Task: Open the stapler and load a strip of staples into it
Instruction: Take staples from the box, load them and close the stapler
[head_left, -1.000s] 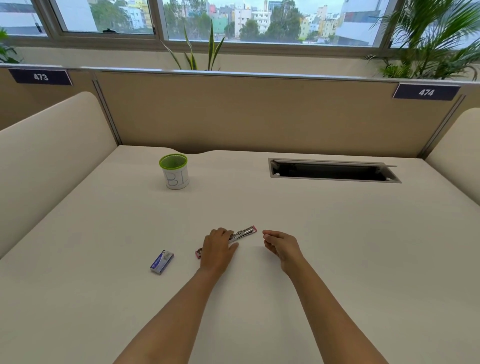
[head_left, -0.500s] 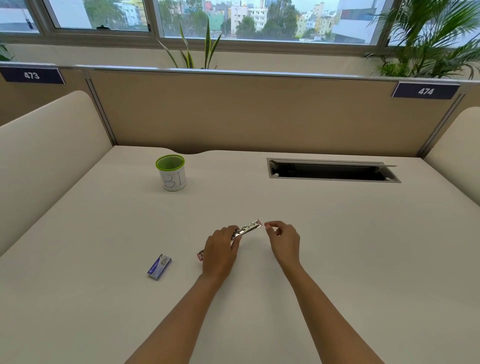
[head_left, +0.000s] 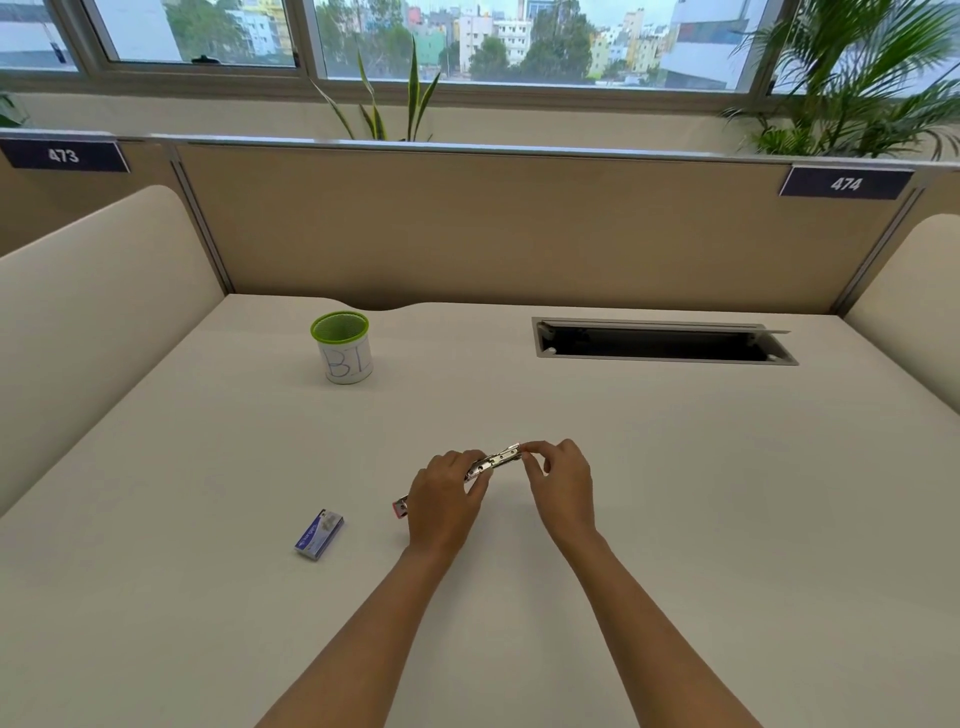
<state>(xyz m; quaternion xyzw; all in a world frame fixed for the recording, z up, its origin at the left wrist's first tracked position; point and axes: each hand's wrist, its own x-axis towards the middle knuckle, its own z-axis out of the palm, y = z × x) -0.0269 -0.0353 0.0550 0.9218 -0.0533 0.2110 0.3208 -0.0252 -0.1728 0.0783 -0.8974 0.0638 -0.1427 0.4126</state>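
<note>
A small metal stapler (head_left: 494, 461) with pink ends lies slanted on the desk, its silver upper part raised toward the right. My left hand (head_left: 445, 501) covers and holds its middle, so only the pink rear end (head_left: 400, 507) shows at the left. My right hand (head_left: 561, 480) pinches the stapler's raised front tip with thumb and forefinger. A small blue and white staple box (head_left: 319, 534) lies closed on the desk, a short way left of my left hand. No loose staple strip is visible.
A green-rimmed white cup (head_left: 343, 347) marked "BI" stands at the back left. An open cable slot (head_left: 660, 343) is cut into the desk (head_left: 727, 493) at the back right. Beige partitions close the desk on three sides.
My right hand has moved left from beside the stapler to pinch its front tip. The stapler's silver front end has risen slightly. My left hand stayed on it.
</note>
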